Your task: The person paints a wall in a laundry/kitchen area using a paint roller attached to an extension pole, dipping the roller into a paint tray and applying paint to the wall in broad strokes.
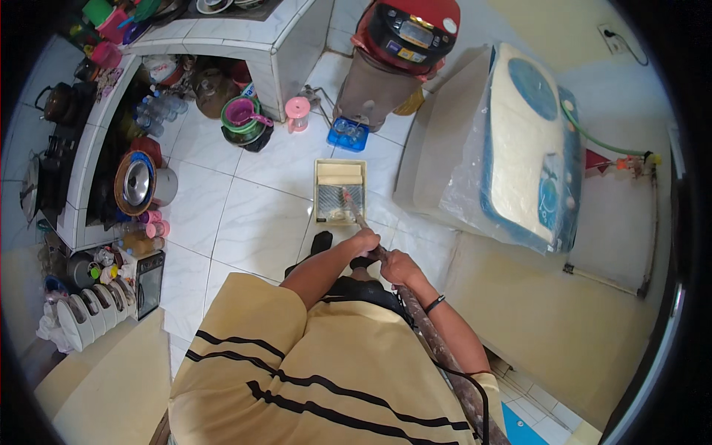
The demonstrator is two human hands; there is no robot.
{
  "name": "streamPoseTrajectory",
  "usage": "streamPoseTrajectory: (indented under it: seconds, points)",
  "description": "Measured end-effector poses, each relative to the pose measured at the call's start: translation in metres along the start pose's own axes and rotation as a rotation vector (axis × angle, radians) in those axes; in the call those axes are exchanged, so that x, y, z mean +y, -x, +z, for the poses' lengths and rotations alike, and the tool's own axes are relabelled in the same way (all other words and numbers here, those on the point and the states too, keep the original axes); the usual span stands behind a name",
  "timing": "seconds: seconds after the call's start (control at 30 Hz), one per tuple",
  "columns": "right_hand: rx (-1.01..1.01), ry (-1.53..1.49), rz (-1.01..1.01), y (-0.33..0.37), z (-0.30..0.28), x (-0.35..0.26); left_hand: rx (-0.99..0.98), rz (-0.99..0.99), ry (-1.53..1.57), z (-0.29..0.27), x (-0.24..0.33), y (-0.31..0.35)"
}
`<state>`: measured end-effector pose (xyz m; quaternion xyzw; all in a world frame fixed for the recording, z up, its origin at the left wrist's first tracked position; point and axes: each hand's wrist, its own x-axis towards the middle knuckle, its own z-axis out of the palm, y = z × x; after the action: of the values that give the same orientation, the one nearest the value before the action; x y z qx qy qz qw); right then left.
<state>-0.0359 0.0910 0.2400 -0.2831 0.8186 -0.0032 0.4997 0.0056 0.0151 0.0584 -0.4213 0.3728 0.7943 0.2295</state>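
A long, stained pole (434,334) slants from the lower right past my body and down toward the floor. My left hand (365,241) is closed around it nearer the far end, and my right hand (400,268) grips it a little closer to me. The pole's far end reaches a cream paint tray (317,194) with a ribbed grey slope. Across the far part of that tray lies a cream roller (340,175), which seems to be the pole's head; the join is too small to make out.
A washing machine (519,141) partly wrapped in plastic stands at the right. Beyond the tray sit a blue caddy of glasses (348,134), a pink-lidded jar (297,115) and a bin topped by a red rice cooker (415,30). Pots and a dish rack (96,308) line the left.
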Motion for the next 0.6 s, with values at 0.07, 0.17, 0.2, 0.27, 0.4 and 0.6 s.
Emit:
streamPoseTrajectory:
  seconds: [0.07, 0.17, 0.2, 0.27, 0.4, 0.6]
  points:
    - [-0.049, -0.053, 0.024, 0.005, 0.002, 0.003, 0.000, 0.001, 0.008, -0.001, -0.005, 0.005]
    - [0.035, 0.208, -0.118, 0.016, 0.007, 0.008, -0.081, -0.034, -0.093, 0.006, -0.006, 0.009]
    - [0.070, 0.165, -0.160, 0.021, 0.007, 0.012, -0.095, -0.034, -0.096, 0.011, -0.008, 0.012]
    - [-0.101, 0.088, 0.008, 0.030, 0.012, 0.013, -0.184, -0.095, -0.080, 0.012, -0.015, 0.025]
    - [-0.115, -0.010, 0.041, 0.047, 0.013, 0.017, -0.248, -0.126, -0.084, 0.019, -0.020, 0.046]
    - [-0.057, 0.130, -0.132, 0.044, 0.020, 0.027, -0.247, -0.141, -0.076, 0.019, -0.024, 0.045]
